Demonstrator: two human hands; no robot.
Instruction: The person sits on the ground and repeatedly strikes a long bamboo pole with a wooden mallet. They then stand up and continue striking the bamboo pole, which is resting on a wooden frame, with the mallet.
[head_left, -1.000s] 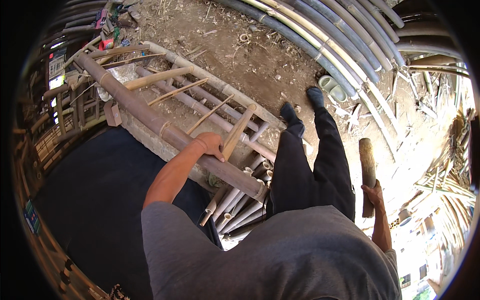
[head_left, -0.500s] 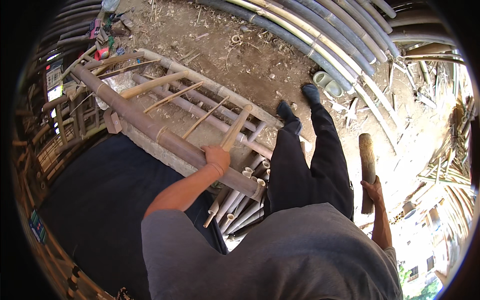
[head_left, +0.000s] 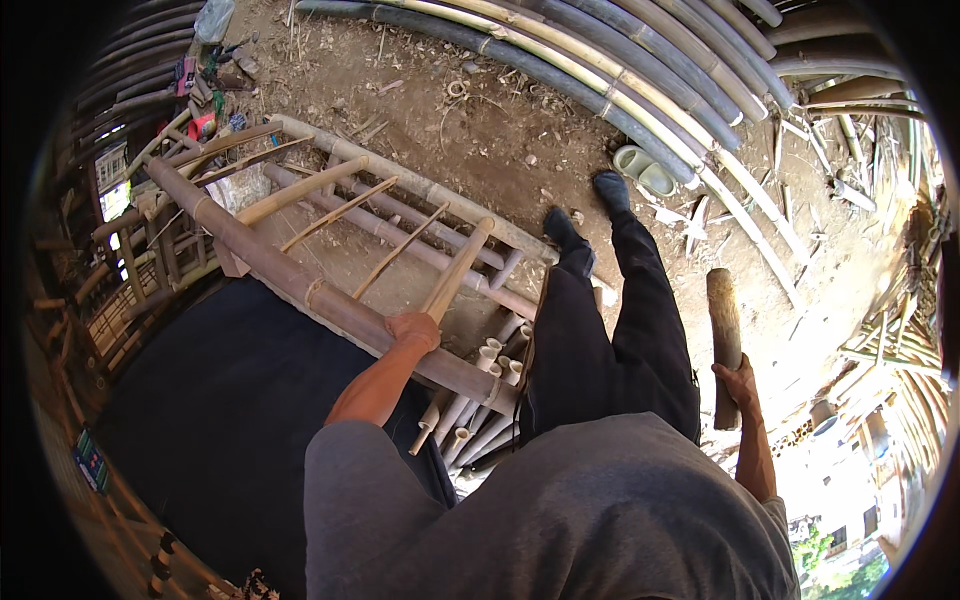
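My left hand (head_left: 413,328) is closed round the near end of a pale bamboo rung (head_left: 458,268), where it meets a thick brown bamboo pole (head_left: 345,308). Its fingertips are partly hidden. That pole forms the near side of a ladder-like bamboo frame, with a second long pole (head_left: 430,193) along its far side and several thinner rungs between. Out to the right, my right hand (head_left: 738,380) grips the lower part of a short, stout wooden log (head_left: 723,320), held roughly upright and apart from the frame.
A black sheet (head_left: 250,420) spreads at the left, beside the frame. Cut bamboo tubes (head_left: 480,400) are bundled below the pole's end. Long bamboo poles (head_left: 600,80) lie across the far ground, with pale clogs (head_left: 645,170) near my feet. Bamboo scraps (head_left: 697,222) litter the dirt.
My left hand has shifted slightly left along the pole, and more of the rung shows beyond it. The log stays in my right hand. The whole view has shifted a little.
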